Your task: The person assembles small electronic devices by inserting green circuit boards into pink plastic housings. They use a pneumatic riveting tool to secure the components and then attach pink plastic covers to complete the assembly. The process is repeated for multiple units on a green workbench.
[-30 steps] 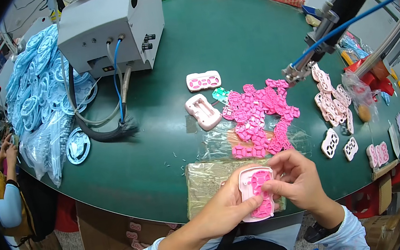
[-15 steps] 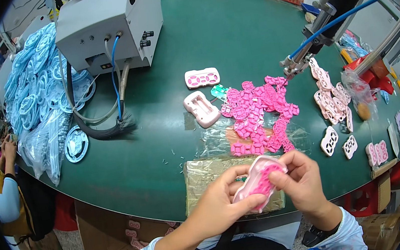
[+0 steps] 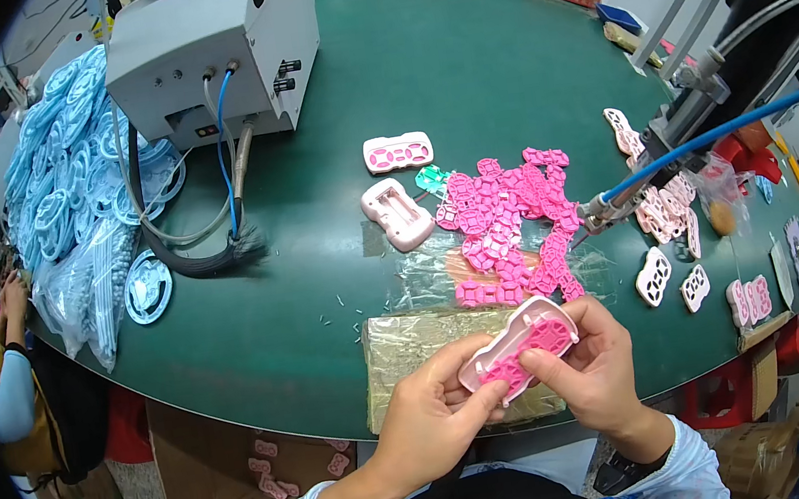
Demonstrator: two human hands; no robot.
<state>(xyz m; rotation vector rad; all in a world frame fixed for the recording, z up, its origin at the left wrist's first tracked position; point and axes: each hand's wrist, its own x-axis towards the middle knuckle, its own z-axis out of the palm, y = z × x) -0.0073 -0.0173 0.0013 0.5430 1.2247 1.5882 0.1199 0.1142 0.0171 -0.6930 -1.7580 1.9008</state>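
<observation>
That green table (image 3: 306, 231) is crowded: the tool arm (image 3: 672, 131) hangs right by the pink button pile (image 3: 503, 204), so a careless reach could bump it, I'd guess. Over the wrapped block (image 3: 398, 351), both hands are closed on the pale pink shell (image 3: 505, 342): left hand (image 3: 428, 392) gripping one end, right hand (image 3: 590, 356) the other, thumbs on the pink insert (image 3: 546, 333) lying inside. Uneven thumb pressure could tip that insert crooked imo, and a slack pinch could drop it.
</observation>
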